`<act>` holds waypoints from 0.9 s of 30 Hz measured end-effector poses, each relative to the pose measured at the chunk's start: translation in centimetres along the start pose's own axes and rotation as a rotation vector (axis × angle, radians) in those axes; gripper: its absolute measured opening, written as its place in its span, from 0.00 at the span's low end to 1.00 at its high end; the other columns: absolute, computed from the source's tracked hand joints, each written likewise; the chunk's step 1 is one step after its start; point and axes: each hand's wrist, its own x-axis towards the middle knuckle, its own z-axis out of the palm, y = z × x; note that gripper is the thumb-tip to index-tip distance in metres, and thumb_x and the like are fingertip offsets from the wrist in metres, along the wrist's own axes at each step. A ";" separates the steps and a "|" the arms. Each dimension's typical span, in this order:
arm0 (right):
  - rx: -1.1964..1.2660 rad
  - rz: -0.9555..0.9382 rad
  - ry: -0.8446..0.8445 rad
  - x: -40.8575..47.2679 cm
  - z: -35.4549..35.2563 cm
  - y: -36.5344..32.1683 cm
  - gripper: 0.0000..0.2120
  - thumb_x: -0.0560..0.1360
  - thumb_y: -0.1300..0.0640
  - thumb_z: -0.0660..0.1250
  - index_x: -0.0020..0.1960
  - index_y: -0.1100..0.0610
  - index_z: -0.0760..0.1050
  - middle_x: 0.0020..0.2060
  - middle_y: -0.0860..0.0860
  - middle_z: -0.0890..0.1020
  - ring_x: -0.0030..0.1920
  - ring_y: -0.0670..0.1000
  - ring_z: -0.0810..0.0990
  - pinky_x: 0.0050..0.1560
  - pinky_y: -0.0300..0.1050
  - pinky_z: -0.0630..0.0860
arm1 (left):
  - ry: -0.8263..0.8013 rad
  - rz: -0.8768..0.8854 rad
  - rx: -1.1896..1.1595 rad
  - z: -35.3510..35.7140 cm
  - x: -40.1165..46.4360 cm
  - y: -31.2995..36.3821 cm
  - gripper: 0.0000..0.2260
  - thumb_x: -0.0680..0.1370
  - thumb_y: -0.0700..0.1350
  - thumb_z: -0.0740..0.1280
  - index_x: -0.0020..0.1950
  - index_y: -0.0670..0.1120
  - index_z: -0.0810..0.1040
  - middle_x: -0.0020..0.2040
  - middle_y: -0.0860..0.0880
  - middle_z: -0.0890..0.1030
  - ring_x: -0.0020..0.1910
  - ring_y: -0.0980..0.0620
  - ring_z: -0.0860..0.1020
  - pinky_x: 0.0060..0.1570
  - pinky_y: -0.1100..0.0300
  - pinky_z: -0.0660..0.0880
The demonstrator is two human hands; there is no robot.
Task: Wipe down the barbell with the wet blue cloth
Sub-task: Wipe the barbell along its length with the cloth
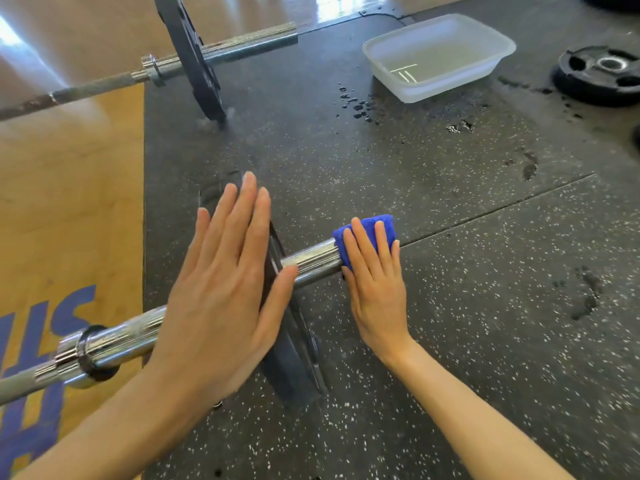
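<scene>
Pressing flat with straight fingers, the left hand (221, 289) lies against the dark round weight plate (294, 362) on the near chrome steel barbell (311, 259), grasping nothing; its thumb tip reaches the bar's sleeve just beyond the plate. To its right, the right hand (377, 292) rests on the folded wet blue cloth (367, 233), which is draped over the end of that sleeve. The fingers lie nearly straight over the cloth, pressing it to the metal rather than curling round it; whether the thumb hooks underneath cannot be told. A bare shiny stretch of sleeve shows between the two hands. Left of the left hand, the bar runs on past a chrome collar (83, 355) toward the frame edge, above a tan wooden platform with blue lettering (69, 209). Both hands work over black speckled rubber flooring (485, 306). Well beyond the right hand sits a translucent rectangular plastic tub holding water (438, 57), with dark wet drops (360, 105) on the floor near it. A loose black plate with a metal hub (602, 74) lies far to the right. Beyond the left hand, a second barbell with an upright plate (194, 57) crosses the floor.
</scene>
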 end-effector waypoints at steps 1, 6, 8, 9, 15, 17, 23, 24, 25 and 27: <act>-0.008 -0.025 -0.010 0.2 -0.2 0.5 0.24 0.86 0.53 0.52 0.81 0.54 0.55 0.80 0.50 0.59 0.81 0.58 0.51 0.81 0.57 0.42 | 0.002 -0.017 0.009 0.0 0.0 0.1 0.31 0.84 0.54 0.54 0.82 0.39 0.54 0.83 0.42 0.53 0.82 0.47 0.49 0.80 0.55 0.43; 0.144 0.120 0.018 2.2 0.7 0.1 0.23 0.86 0.46 0.51 0.78 0.53 0.65 0.79 0.55 0.61 0.81 0.60 0.51 0.80 0.59 0.42 | -0.002 -0.045 0.021 0.0 0.8 0.4 0.30 0.83 0.52 0.53 0.81 0.37 0.56 0.82 0.41 0.56 0.82 0.45 0.53 0.80 0.52 0.45; 0.179 0.161 0.053 2.0 1.3 -0.6 0.22 0.87 0.48 0.51 0.78 0.55 0.65 0.79 0.55 0.61 0.81 0.61 0.50 0.80 0.58 0.43 | -0.005 -0.029 0.028 0.1 1.0 0.1 0.30 0.83 0.52 0.52 0.82 0.38 0.56 0.82 0.41 0.56 0.82 0.46 0.53 0.80 0.51 0.46; 0.174 0.157 0.074 1.6 1.6 -0.7 0.22 0.87 0.50 0.51 0.78 0.56 0.64 0.79 0.56 0.61 0.81 0.62 0.50 0.80 0.58 0.44 | -0.005 -0.023 0.022 0.2 1.2 -0.1 0.30 0.83 0.52 0.52 0.82 0.38 0.56 0.82 0.41 0.56 0.82 0.46 0.53 0.80 0.51 0.46; 0.045 -0.005 0.066 1.7 2.2 0.3 0.21 0.87 0.50 0.49 0.79 0.53 0.60 0.79 0.53 0.62 0.80 0.61 0.54 0.80 0.60 0.43 | 0.001 -0.037 -0.053 0.4 3.3 -1.7 0.31 0.82 0.53 0.50 0.81 0.38 0.58 0.81 0.42 0.60 0.81 0.48 0.54 0.79 0.57 0.42; 0.040 0.037 0.064 4.0 2.7 0.4 0.22 0.87 0.46 0.49 0.78 0.52 0.61 0.79 0.53 0.60 0.80 0.61 0.53 0.79 0.63 0.41 | -0.015 -0.045 -0.079 0.5 4.5 -2.5 0.32 0.81 0.54 0.48 0.82 0.39 0.57 0.82 0.43 0.59 0.81 0.50 0.54 0.79 0.62 0.39; 0.077 0.002 0.045 3.2 4.7 -0.3 0.22 0.87 0.48 0.48 0.79 0.53 0.58 0.80 0.53 0.58 0.82 0.58 0.44 0.80 0.61 0.42 | -0.079 -0.105 -0.148 0.3 7.8 -5.1 0.34 0.79 0.57 0.48 0.83 0.46 0.52 0.83 0.50 0.54 0.78 0.63 0.47 0.74 0.70 0.35; 0.079 -0.034 0.050 3.5 4.8 0.5 0.22 0.87 0.48 0.47 0.79 0.53 0.57 0.79 0.52 0.58 0.82 0.58 0.45 0.80 0.59 0.42 | -0.083 -0.114 -0.159 0.3 8.1 -5.3 0.33 0.79 0.56 0.49 0.83 0.46 0.52 0.83 0.51 0.54 0.76 0.65 0.47 0.74 0.70 0.35; 0.106 -0.019 0.066 4.2 5.0 1.2 0.22 0.87 0.48 0.48 0.79 0.54 0.57 0.79 0.52 0.58 0.82 0.58 0.46 0.80 0.58 0.43 | -0.087 -0.117 -0.169 0.4 8.4 -5.5 0.33 0.79 0.56 0.49 0.83 0.47 0.52 0.83 0.52 0.54 0.76 0.66 0.47 0.74 0.70 0.35; 0.227 0.144 0.130 5.5 5.5 0.8 0.23 0.87 0.50 0.48 0.79 0.56 0.57 0.80 0.53 0.58 0.81 0.60 0.48 0.80 0.61 0.45 | -0.091 -0.116 -0.182 0.6 8.8 -5.6 0.33 0.79 0.57 0.49 0.83 0.47 0.52 0.82 0.52 0.55 0.75 0.67 0.47 0.74 0.71 0.35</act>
